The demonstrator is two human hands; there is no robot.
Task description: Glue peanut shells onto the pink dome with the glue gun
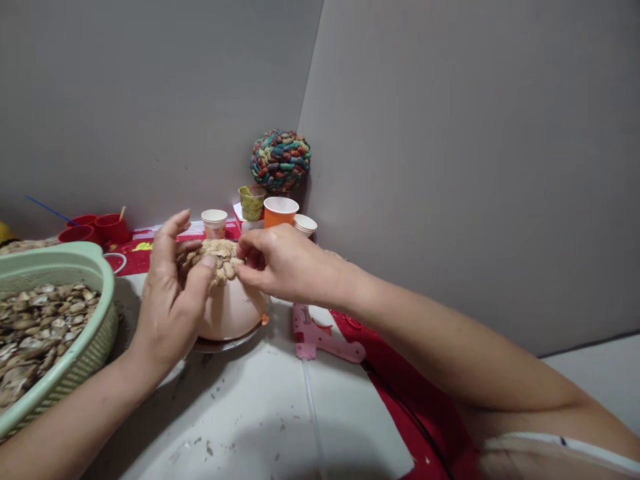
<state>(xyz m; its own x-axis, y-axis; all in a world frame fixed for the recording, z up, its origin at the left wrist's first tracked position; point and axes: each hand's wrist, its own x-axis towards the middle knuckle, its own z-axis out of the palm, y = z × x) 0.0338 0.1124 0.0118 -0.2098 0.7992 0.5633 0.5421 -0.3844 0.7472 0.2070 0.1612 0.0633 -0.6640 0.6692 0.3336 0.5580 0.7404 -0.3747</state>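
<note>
A peach-coloured dome stands upside down on a metal plate in front of me. Its top is covered with a patch of pale nut shells. My left hand wraps the dome's left side, thumb pressing on the shell patch. My right hand comes in from the right, fingertips pinched against the shells at the patch's right edge; what it pinches is too small to name.
A green basket full of loose shells sits at the left. Red cups, paper cups, an orange cup and a colourful shell-covered ball stand by the grey wall. A pink glue gun lies on the white sheet.
</note>
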